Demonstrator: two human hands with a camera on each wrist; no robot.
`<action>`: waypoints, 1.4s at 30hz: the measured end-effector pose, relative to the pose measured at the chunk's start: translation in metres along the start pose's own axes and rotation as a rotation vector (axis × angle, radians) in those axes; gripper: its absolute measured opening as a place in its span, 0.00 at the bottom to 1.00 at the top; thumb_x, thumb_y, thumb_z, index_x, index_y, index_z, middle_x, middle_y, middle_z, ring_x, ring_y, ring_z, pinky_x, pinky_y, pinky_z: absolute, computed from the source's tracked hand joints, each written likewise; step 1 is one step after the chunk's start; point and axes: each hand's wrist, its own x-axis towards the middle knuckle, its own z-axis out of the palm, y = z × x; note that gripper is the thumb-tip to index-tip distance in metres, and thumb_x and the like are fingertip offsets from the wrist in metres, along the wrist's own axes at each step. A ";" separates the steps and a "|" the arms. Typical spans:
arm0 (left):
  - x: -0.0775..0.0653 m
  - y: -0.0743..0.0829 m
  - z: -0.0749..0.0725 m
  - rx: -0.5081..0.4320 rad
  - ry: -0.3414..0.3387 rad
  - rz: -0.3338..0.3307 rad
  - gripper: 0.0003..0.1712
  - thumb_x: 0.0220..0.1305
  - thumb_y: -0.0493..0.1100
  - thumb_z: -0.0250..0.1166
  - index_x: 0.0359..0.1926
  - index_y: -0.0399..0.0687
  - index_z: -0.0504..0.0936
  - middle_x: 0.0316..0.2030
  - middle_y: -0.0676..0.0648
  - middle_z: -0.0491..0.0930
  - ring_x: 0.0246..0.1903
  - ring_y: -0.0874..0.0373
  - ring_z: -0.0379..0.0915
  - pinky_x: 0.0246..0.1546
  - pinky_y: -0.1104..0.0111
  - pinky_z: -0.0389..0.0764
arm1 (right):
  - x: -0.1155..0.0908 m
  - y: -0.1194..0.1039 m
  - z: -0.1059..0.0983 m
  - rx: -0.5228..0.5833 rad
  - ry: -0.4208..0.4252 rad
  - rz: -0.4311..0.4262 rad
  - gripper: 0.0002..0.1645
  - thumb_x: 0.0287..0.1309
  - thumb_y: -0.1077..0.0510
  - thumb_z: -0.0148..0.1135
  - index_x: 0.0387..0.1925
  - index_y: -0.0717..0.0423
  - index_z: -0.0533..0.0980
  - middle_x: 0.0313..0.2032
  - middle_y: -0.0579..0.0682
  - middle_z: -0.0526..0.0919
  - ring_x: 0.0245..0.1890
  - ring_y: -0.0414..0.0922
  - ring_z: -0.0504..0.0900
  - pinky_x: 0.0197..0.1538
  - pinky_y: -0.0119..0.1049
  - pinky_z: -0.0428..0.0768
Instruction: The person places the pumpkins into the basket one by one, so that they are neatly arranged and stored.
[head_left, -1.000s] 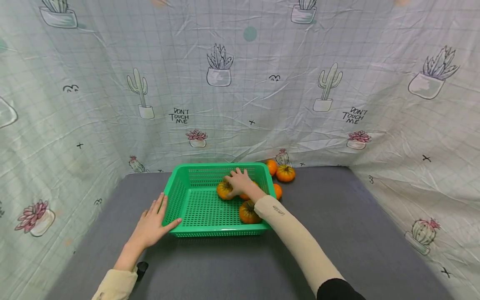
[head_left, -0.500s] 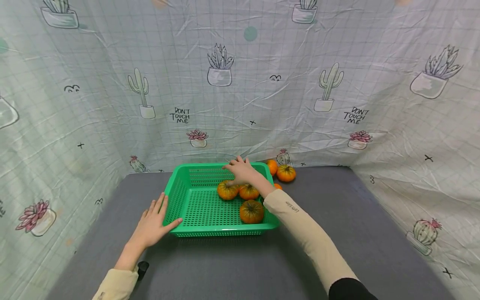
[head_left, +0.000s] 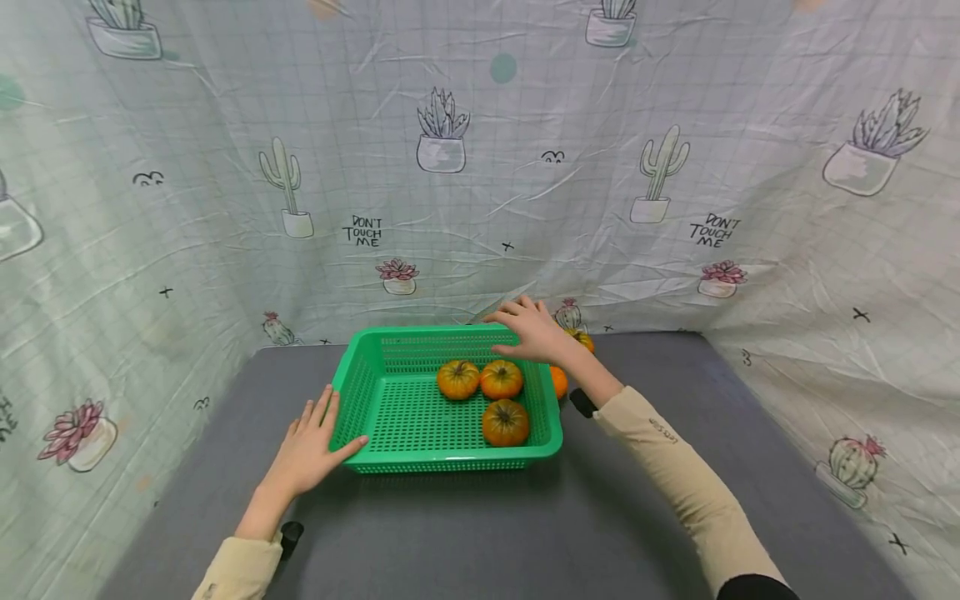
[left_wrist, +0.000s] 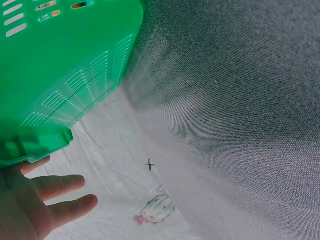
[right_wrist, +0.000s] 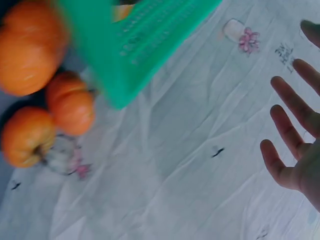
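A green plastic basket (head_left: 450,457) with slotted walls stands on the grey table. Inside, at its right half, sit three small orange pumpkins: one pumpkin (head_left: 458,380) beside another pumpkin (head_left: 501,380) toward the back, and a darker pumpkin (head_left: 506,423) nearer the front. My left hand (head_left: 303,454) rests at the basket's left rim, fingers straight and thumb over the front corner. Over the back right corner hovers my right hand (head_left: 534,333), fingers spread, holding nothing. In the right wrist view three pumpkins lie outside the basket, among them a large pumpkin (right_wrist: 30,50).
Outside the basket's right wall, the head view shows one pumpkin (head_left: 558,382) and part of another pumpkin (head_left: 583,340) behind my right wrist. A pale cloth (head_left: 480,200) printed with cacti hangs around the table's back and sides. Grey tabletop (head_left: 420,533) extends in front.
My right hand has let go of the leftmost pumpkin in the basket, lifted, and moved right toward the back right corner. The left hand has stayed at the rim.
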 end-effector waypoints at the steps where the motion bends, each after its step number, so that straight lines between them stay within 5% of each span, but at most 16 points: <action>1: 0.000 0.000 0.000 -0.002 -0.007 -0.002 0.55 0.55 0.69 0.50 0.69 0.37 0.42 0.68 0.35 0.42 0.63 0.29 0.42 0.55 0.36 0.52 | -0.007 0.003 0.001 0.006 0.025 -0.002 0.26 0.52 0.45 0.60 0.53 0.43 0.71 0.49 0.48 0.73 0.47 0.48 0.65 0.45 0.46 0.63; 10: 0.002 -0.003 0.001 -0.004 -0.025 -0.005 0.55 0.55 0.69 0.50 0.69 0.37 0.39 0.68 0.35 0.40 0.63 0.29 0.40 0.55 0.36 0.51 | -0.063 0.034 0.028 0.044 0.243 -0.003 0.20 0.50 0.54 0.63 0.47 0.52 0.76 0.42 0.52 0.78 0.37 0.47 0.65 0.35 0.40 0.58; 19: 0.000 -0.003 0.001 -0.011 -0.022 -0.010 0.54 0.56 0.68 0.50 0.69 0.37 0.40 0.69 0.36 0.40 0.63 0.29 0.41 0.55 0.36 0.51 | -0.097 0.056 0.057 0.019 0.272 0.128 0.21 0.51 0.55 0.61 0.48 0.57 0.74 0.43 0.56 0.78 0.40 0.50 0.68 0.37 0.43 0.63; 31: 0.000 -0.001 0.003 -0.023 -0.008 -0.003 0.54 0.56 0.68 0.51 0.68 0.36 0.42 0.68 0.35 0.41 0.63 0.29 0.42 0.55 0.36 0.52 | -0.112 0.074 0.090 0.057 0.135 0.245 0.38 0.45 0.53 0.66 0.58 0.59 0.64 0.54 0.58 0.70 0.49 0.55 0.64 0.39 0.48 0.63; 42: 0.000 -0.001 0.003 -0.028 -0.001 -0.011 0.54 0.56 0.68 0.51 0.68 0.36 0.42 0.68 0.35 0.41 0.64 0.30 0.41 0.56 0.36 0.52 | -0.103 0.081 0.106 0.125 0.002 0.242 0.51 0.39 0.47 0.70 0.64 0.57 0.57 0.60 0.57 0.64 0.49 0.55 0.61 0.38 0.44 0.59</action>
